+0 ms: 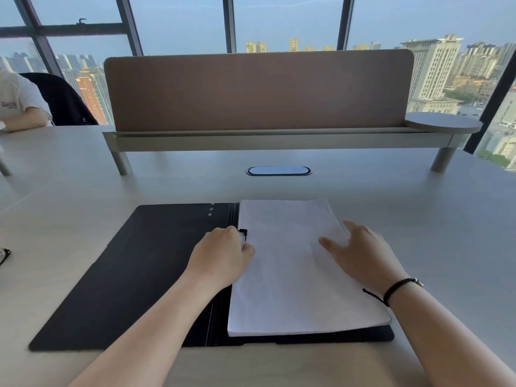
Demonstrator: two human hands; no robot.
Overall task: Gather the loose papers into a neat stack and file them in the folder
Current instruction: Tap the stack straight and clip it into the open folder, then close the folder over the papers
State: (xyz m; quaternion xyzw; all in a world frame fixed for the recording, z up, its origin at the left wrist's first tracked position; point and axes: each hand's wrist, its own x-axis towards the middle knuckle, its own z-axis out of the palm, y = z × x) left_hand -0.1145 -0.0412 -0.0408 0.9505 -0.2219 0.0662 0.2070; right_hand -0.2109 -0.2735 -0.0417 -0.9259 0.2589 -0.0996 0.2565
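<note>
A black folder (117, 277) lies open and flat on the desk in front of me. A neat stack of white papers (290, 289) rests on its right half, its left edge along the spine. My left hand (223, 255) is curled at that left edge, fingers closed on a small black clip (243, 232) of the folder. My right hand (360, 252) lies flat on the right part of the stack with fingers spread, pressing the sheets down. A black bracelet sits on my right wrist.
A brown divider screen (259, 90) on a grey raised shelf (279, 139) crosses the back of the pale desk (418, 208). An oval cable port (278, 170) lies behind the folder. Another person's arm (25, 118) rests at far left. A dark object (4, 255) pokes in at the left edge.
</note>
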